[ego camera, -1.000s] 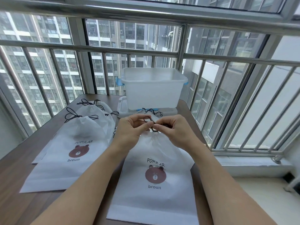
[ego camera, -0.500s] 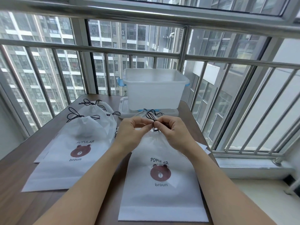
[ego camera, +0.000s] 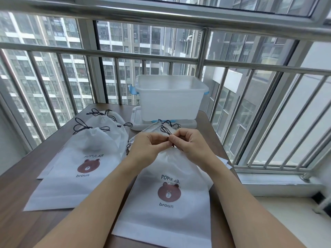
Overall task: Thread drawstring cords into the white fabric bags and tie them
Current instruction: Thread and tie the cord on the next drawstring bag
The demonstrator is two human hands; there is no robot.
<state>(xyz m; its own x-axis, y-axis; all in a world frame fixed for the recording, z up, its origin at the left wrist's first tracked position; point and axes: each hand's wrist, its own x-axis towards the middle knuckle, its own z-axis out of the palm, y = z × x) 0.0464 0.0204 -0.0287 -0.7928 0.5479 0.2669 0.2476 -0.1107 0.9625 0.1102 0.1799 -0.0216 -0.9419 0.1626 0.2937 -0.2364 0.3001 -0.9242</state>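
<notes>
— What's going on at the table [ego camera: 21,185], from the head view?

— A person has a white bag [ego camera: 166,208] lying flat in front of them, bear print up, its neck gathered. Both hands meet right at that gathered top. The left hand [ego camera: 148,145] and the right hand [ego camera: 189,144] each have fingers curled in, pinching the black drawstring cord [ego camera: 165,130] between thumb and fingertips, tips touching one another.

— And the cord itself?

— It loops up just past the knuckles, toward the far side of the table. I cannot make out whether a knot is formed; the fingers hide it.

— Other bags?

— A pile of bags [ego camera: 84,158] lies to the left of the one in hand, overlapping, necks cinched with black bows at the top. Beyond the hands a clear plastic bin [ego camera: 170,99] with blue latches sits on its lid [ego camera: 138,122], by the window railing [ego camera: 202,59].
</notes>
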